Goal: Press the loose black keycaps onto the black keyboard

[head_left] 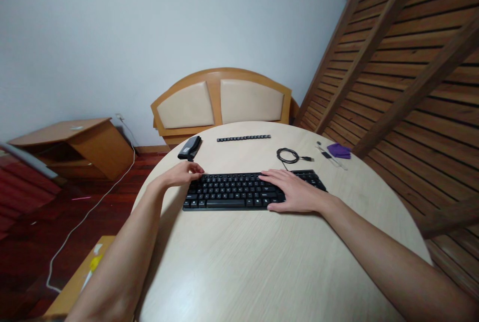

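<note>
A black keyboard (228,194) lies flat on the round pale wooden table, its long side facing me. My right hand (294,192) spans its right part, with the fingers at the far edge and the thumb at the near edge, holding it; some keys are covered. At the far left corner of the keyboard is my left hand (185,173), fingers curled and pressed together. Whatever its fingertips pinch is too small to make out. A row of loose black keycaps (244,138) stretches across the table beyond the keyboard.
Behind my left hand lies a dark folded pouch (190,147). The coiled USB cable (288,155), a purple cloth (339,151) and a thin wire tool (334,159) are at the right. A headboard (215,97) stands beyond the table (262,262); wooden slats (404,62) rise on the right.
</note>
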A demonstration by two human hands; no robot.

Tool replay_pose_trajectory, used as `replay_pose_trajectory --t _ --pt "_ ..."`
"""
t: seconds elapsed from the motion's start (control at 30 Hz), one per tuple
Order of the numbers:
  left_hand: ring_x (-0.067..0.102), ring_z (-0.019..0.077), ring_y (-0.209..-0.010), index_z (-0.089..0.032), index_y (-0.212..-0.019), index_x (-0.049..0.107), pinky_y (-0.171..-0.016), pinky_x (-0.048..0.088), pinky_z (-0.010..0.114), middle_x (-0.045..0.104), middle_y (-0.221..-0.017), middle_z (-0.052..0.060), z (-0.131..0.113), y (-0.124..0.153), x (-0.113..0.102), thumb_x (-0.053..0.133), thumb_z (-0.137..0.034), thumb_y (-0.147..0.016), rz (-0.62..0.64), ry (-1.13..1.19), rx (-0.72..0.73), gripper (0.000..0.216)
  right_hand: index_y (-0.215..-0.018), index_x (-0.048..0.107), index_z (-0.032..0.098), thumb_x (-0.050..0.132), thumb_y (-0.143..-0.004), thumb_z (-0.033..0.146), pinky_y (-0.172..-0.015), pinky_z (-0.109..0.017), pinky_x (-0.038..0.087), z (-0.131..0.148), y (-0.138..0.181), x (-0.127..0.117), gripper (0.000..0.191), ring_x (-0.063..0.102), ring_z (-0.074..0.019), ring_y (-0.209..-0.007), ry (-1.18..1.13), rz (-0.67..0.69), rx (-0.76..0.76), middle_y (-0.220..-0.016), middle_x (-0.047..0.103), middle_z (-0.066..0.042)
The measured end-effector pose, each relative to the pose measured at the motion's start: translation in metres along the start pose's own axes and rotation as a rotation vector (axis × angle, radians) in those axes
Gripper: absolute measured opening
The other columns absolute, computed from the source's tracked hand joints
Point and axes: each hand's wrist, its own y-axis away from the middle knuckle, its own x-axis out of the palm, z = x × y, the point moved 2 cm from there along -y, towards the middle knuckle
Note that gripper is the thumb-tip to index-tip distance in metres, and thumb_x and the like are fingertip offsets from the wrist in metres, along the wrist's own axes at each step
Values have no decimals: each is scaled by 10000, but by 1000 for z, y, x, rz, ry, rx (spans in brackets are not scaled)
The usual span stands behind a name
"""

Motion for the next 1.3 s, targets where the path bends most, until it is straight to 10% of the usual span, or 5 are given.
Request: replay_pose_trajectory --t 0.17,0.4,0.77,1.13,1.3 --pt "596 287 -1172 -160 -1217 632 -1027 448 393 647 -1279 125 -63 -6 28 475 -562 -918 -296 -55 243 525 -1477 462 269 691 -785 605 -1165 -537 293 -1 0 -1 803 388 -331 -1408 9 2 -7 -1542 433 -96" --pt "300 345 -1461 -202 -1503 377 -1184 265 512 331 -1592 135 -126 -4 94 453 -628 -935 -227 -187 469 713 -1282 641 228 483 -970 474 -1042 -412 447 -13 -20 -18 428 609 -252 -1175 16 -17 -22 -1270 676 -79" --pt "321 399 -1435 -238 -1532 345 -1170 226 591 333 -1588 140 -120 0 102 374 -715 -923 -176 -236 444 775 -1292 604 207 486 -935 344 -949 -374 469 -120 -97 -51 401 610 -282 -1157 422 -46 548 -1271 678 -94" --pt "325 395 -1436 -277 -1530 338 -1170 234 593 361 -1575 123 -113 1 100 428 -715 -901 -163 -211 427 772 -1456 449 177 520 -928 407 -927 -436 488 -161 -156 -31 580 615 -326 -1166 442 60 684 -1305 631 -199" --pt "326 393 -1437 -272 -1528 341 -1177 228 587 362 -1574 126 -114 1 99 430 -716 -899 -150 -219 420 776 -1316 612 207 491 -947 347 -888 -411 507 -166 -159 -29 412 642 -311 -1119 459 36 709 -1247 664 -182"
